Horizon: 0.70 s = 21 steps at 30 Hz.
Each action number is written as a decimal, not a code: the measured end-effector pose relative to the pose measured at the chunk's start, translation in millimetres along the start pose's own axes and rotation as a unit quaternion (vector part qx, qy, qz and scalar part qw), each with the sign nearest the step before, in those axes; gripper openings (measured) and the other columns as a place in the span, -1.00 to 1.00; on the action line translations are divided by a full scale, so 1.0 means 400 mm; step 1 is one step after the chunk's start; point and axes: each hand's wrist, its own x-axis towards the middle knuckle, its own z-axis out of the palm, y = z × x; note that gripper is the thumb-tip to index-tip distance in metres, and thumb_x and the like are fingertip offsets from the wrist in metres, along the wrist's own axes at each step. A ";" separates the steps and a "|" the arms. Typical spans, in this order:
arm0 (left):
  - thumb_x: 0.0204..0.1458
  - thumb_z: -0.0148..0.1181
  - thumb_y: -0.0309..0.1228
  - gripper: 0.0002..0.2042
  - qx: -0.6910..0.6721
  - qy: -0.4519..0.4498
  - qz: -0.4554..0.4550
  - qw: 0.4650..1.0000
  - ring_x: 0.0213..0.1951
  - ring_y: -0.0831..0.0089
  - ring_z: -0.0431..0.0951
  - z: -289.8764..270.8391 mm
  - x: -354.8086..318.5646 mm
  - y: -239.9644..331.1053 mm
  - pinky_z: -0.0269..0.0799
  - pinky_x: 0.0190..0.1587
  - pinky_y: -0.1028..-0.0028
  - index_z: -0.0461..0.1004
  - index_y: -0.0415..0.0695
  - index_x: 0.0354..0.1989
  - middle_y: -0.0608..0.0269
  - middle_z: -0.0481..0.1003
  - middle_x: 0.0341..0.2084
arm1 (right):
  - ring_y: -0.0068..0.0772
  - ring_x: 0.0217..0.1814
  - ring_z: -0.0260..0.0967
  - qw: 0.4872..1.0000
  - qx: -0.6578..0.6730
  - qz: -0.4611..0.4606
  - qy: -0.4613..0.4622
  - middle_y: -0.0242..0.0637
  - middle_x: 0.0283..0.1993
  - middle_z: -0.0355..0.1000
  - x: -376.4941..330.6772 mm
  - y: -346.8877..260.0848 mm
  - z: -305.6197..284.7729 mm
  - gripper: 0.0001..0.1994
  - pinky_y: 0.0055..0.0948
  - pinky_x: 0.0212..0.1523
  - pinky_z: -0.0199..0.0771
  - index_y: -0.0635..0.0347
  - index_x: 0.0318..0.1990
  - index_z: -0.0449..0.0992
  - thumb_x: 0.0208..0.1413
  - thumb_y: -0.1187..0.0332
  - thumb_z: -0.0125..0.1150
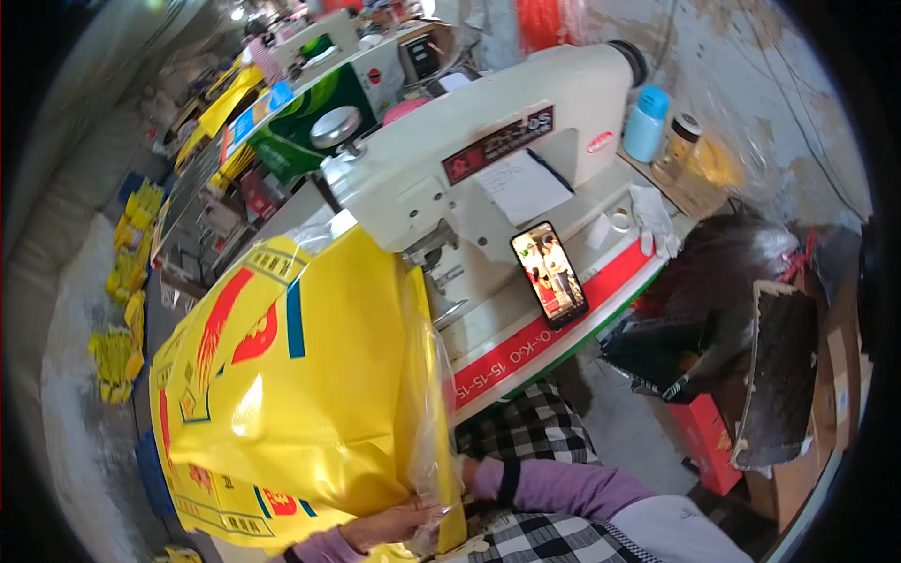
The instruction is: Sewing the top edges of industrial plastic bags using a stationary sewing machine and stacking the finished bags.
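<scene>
A large yellow printed plastic sack (328, 375) lies across the left part of the sewing machine table, with a clear plastic liner (430, 413) showing along its right edge. At the sack's near right corner, my left hand (394, 524) is closed on the liner's edge. Just across that edge is my right hand (467, 472), close to the liner; its fingers are mostly hidden. The sack's far end reaches the needle area of a white industrial sewing machine (497, 113). Both forearms wear purple sleeves.
A lit phone (549, 274) lies on the machine bed, near a paper sheet (524, 188) with a pen. White gloves (651, 220), a blue bottle (646, 124) and a jar (678, 145) stand right. Yellow bundles (114, 364) lie left; cardboard (777, 375) is at right.
</scene>
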 end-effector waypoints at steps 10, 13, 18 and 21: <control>0.08 0.08 -0.59 -0.79 0.165 0.106 0.014 0.980 -0.28 0.43 0.48 0.046 0.126 0.162 0.38 -0.23 0.35 0.47 -0.19 -0.10 0.29 0.46 -0.38 | -0.22 0.24 0.27 0.875 -0.418 -0.173 0.172 0.02 0.22 0.29 -0.260 -0.342 0.691 -0.42 -0.35 0.21 0.28 0.37 0.34 0.11 0.28 0.21 0.04; -0.10 0.09 -0.64 -0.89 0.271 0.190 0.199 0.922 -0.34 0.35 0.39 0.030 0.156 0.197 0.31 -0.22 0.37 0.44 -0.26 -0.36 0.20 0.35 -0.47 | -0.18 0.28 0.24 0.845 -0.475 -0.199 0.146 0.03 0.25 0.26 -0.309 -0.354 0.705 -0.32 -0.36 0.23 0.26 0.39 0.36 0.04 0.24 0.15 0.12; 0.02 0.25 -0.34 -0.75 0.068 0.148 -0.036 0.986 -0.39 0.31 0.40 0.035 0.111 0.181 0.34 -0.26 0.34 0.43 -0.29 -0.29 0.04 0.41 -0.46 | -0.21 0.31 0.21 0.899 -0.407 -0.137 0.084 0.01 0.27 0.23 -0.310 -0.367 0.791 -0.32 -0.40 0.24 0.25 0.39 0.36 0.02 0.24 0.17 0.14; 0.04 0.26 -0.30 -0.70 0.346 0.158 0.022 0.925 -0.43 0.10 0.51 0.084 0.137 0.203 0.40 -0.37 0.23 0.43 -0.19 -0.13 0.00 0.46 -0.44 | -0.35 0.23 0.26 0.851 -0.458 -0.227 0.122 -0.08 0.22 0.30 -0.284 -0.323 0.719 -0.41 -0.44 0.20 0.28 0.34 0.33 0.09 0.27 0.22 0.10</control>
